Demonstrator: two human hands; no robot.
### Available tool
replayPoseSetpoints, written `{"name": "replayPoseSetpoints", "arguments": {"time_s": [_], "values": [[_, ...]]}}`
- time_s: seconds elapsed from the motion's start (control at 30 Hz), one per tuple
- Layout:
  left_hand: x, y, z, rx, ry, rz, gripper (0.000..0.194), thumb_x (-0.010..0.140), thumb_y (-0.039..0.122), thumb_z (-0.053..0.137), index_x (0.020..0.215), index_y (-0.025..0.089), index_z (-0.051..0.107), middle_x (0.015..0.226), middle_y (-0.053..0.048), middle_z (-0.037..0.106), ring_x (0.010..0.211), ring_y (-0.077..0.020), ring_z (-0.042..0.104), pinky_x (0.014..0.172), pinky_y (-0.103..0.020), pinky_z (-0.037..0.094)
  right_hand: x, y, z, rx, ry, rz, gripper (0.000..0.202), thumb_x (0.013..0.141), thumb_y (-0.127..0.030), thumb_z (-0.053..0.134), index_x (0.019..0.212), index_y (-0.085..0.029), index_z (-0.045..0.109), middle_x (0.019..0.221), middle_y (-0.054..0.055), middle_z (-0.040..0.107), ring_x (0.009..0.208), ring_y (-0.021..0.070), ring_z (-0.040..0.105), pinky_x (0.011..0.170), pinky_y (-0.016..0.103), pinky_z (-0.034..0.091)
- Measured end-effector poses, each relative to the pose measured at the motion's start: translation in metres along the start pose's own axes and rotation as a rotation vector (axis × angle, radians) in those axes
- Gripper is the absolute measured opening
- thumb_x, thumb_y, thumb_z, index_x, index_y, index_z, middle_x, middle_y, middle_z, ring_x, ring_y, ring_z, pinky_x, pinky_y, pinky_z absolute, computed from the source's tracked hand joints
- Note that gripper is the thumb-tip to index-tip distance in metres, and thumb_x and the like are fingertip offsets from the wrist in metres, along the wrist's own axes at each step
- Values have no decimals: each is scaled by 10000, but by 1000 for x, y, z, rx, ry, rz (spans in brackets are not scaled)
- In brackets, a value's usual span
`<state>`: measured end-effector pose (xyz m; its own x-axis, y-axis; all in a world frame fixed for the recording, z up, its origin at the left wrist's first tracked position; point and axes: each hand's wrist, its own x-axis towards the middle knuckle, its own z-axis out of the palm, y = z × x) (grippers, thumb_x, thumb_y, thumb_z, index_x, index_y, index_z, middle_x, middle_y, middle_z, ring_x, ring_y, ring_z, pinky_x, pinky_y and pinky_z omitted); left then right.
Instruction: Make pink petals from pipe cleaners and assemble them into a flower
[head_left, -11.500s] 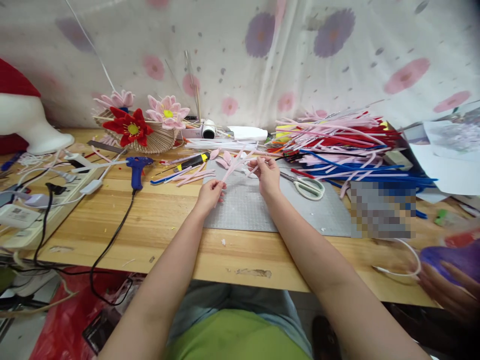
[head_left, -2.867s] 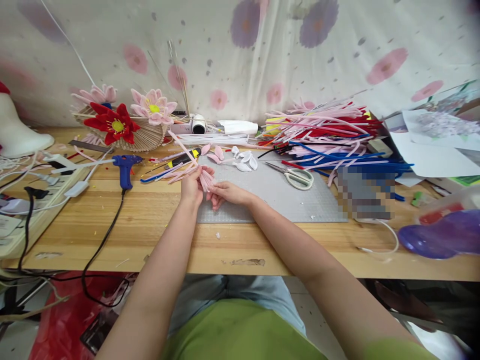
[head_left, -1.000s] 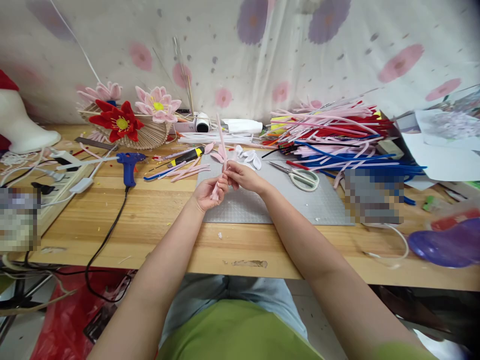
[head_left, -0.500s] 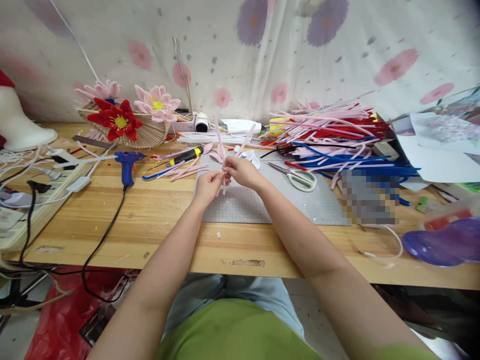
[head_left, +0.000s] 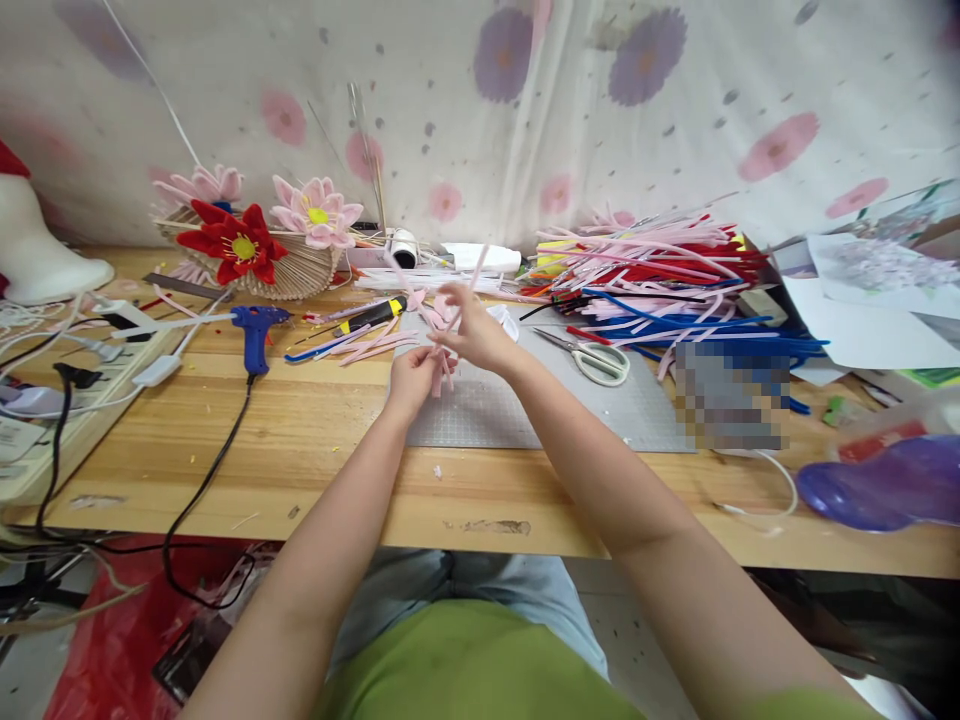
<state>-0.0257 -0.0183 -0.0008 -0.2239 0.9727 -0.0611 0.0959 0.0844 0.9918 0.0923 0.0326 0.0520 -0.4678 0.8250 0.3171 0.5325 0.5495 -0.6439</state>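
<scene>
My left hand (head_left: 414,384) is closed in a pinch on pink pipe cleaners (head_left: 480,264), low over the grey cutting mat (head_left: 495,415). Their fuzzy ends stick out above and below the fingers, two strands spreading upward in a V. My right hand (head_left: 480,335) is just above and to the right, fingers apart around the strands, the thumb close to the left fingertips. Behind the hands lie small pink petal-shaped pieces (head_left: 417,300) and a white crumpled piece (head_left: 504,320). Scissors (head_left: 600,362) with pale handles rest on the mat to the right.
A blue glue gun (head_left: 255,335) with a black cord stands left, near a power strip (head_left: 82,420). Red and pink flowers (head_left: 241,245) sit behind it. A yellow-black cutter (head_left: 371,314) lies mid-table. Pink, red and blue pipe cleaners (head_left: 652,260) heap at back right.
My right hand's fingers have opened from their pinch and lifted slightly. The strands now lean further apart, one tipping left. My left hand keeps its pinch in nearly the same place.
</scene>
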Motion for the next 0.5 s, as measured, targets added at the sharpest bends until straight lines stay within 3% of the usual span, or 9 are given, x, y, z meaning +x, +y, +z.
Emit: {"name": "replayPoseSetpoints", "arguments": {"time_s": [0.1, 0.2, 0.33, 0.5], "values": [[1, 5, -3, -532, -194, -309, 120, 777, 167, 489, 723, 126, 589, 641, -32, 626, 560, -108, 585, 615, -256, 481, -2, 11, -11, 271, 118, 49, 445, 793, -406, 531, 1193, -247, 418, 1153, 82, 501, 772, 115, 541, 658, 251, 465], [-1, 12, -7, -799, -290, -482, 148, 800, 125, 445, 716, 135, 566, 576, 1, 571, 483, -69, 531, 539, -209, 467, -7, 20, -13, 447, 53, 73, 400, 790, -431, 512, 1139, -239, 473, 1003, 51, 572, 648, 86, 501, 567, 211, 445], [-5, 13, -13, -915, -413, -573, 184, 836, 159, 410, 735, 156, 564, 562, 7, 547, 480, -64, 504, 507, -187, 448, -11, 27, -5, 500, -219, 3, 291, 749, -372, 559, 957, -171, 590, 781, 12, 587, 574, 84, 466, 505, 210, 394], [-7, 10, -16, -910, -478, -590, 199, 839, 167, 402, 729, 162, 568, 553, 4, 536, 479, -70, 487, 520, -202, 454, 0, 24, -12, 267, -258, -177, 124, 710, -279, 599, 717, -156, 580, 756, 7, 570, 704, 111, 469, 644, 233, 372]]}}
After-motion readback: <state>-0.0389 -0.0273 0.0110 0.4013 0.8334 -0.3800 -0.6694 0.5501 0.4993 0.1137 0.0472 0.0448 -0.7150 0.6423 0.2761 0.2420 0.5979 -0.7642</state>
